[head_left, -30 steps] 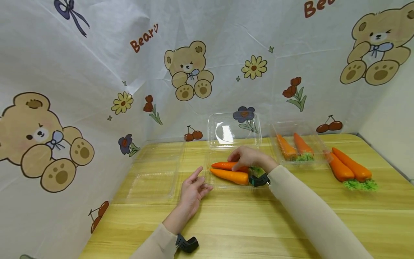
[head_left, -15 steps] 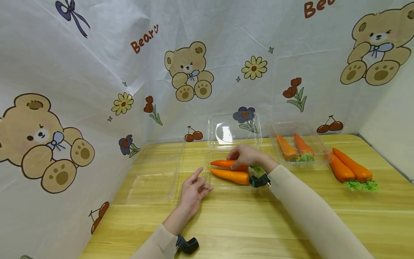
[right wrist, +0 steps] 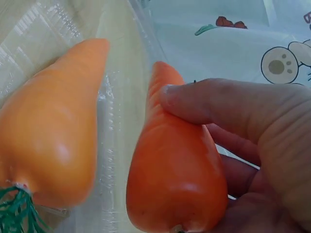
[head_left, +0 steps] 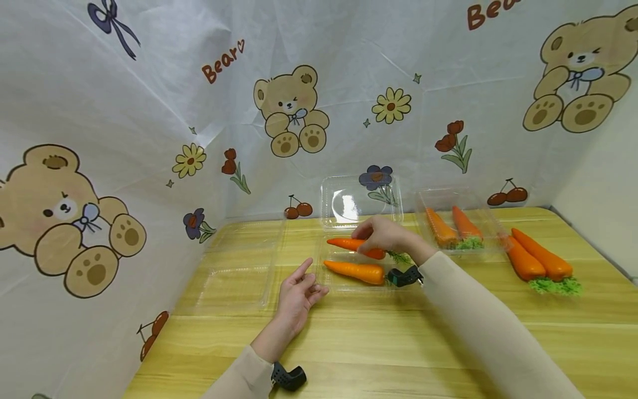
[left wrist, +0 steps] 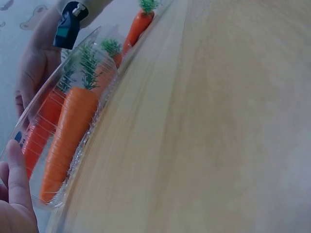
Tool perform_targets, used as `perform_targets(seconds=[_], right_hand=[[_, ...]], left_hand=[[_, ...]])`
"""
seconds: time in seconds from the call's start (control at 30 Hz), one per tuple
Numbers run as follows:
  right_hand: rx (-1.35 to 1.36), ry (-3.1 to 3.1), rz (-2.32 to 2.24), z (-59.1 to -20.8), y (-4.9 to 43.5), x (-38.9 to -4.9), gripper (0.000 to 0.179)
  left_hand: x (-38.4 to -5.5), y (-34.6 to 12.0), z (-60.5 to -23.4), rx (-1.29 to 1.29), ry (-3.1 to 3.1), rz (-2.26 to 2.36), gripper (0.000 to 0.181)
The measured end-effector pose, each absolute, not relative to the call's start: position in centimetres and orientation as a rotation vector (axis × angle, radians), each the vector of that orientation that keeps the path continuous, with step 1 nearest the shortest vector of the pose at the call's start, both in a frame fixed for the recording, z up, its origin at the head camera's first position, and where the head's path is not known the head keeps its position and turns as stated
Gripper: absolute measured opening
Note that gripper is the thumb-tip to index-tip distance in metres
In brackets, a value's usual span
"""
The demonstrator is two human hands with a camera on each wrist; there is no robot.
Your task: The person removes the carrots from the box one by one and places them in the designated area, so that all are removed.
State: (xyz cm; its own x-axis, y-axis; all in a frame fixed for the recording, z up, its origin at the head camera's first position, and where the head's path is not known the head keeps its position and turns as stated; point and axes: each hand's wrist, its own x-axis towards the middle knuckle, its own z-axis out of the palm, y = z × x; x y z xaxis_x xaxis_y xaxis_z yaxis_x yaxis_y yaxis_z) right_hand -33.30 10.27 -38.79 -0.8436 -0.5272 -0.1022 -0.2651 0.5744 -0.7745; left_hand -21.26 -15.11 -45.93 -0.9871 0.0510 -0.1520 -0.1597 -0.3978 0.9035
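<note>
My right hand (head_left: pixel 381 235) holds a red-orange carrot (head_left: pixel 344 243) over the far part of an open clear plastic box (head_left: pixel 344 288). In the right wrist view the thumb lies along the upper side of this carrot (right wrist: pixel 177 165), with fingers beneath it. A lighter orange carrot (head_left: pixel 359 272) with green leaves lies inside the box, nearer to me. My left hand (head_left: pixel 295 299) is at the left side of the box, fingers loosely extended. In the left wrist view, one finger (left wrist: pixel 18 179) is at the box's end; whether it touches the box is unclear.
The raised lid (head_left: pixel 361 202) stands against the bear-print cloth. On the left is another open clear box (head_left: pixel 236 266). A box (head_left: pixel 490 250) with two carrots stands at the back right, with two loose carrots (head_left: pixel 540 257) beside it on the wooden table (head_left: pixel 359 343).
My right hand has shifted the red-orange carrot slightly away from me, widening the gap to the lighter carrot. The left hand stays in place.
</note>
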Motion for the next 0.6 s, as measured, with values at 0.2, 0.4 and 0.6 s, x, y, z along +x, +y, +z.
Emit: perform_targets(seconds=[0.2, 0.4, 0.6], right_hand=[[-0.486, 2.494, -1.233, -38.1, 10.9, -32.9, 0.038], [-0.39, 2.47, -1.334, -37.6, 11.5, -32.3, 0.041], [-0.307, 2.481, -1.42, -36.9, 12.3, -31.5, 0.044]], left_hand=[[-21.2, -15.1, -46.0, -0.145, 1.656, 2.513, 0.054], [-21.3, -15.1, -46.0, -0.144, 1.653, 2.515, 0.054], [-21.3, -15.1, -46.0, -0.135, 1.652, 2.512, 0.054]])
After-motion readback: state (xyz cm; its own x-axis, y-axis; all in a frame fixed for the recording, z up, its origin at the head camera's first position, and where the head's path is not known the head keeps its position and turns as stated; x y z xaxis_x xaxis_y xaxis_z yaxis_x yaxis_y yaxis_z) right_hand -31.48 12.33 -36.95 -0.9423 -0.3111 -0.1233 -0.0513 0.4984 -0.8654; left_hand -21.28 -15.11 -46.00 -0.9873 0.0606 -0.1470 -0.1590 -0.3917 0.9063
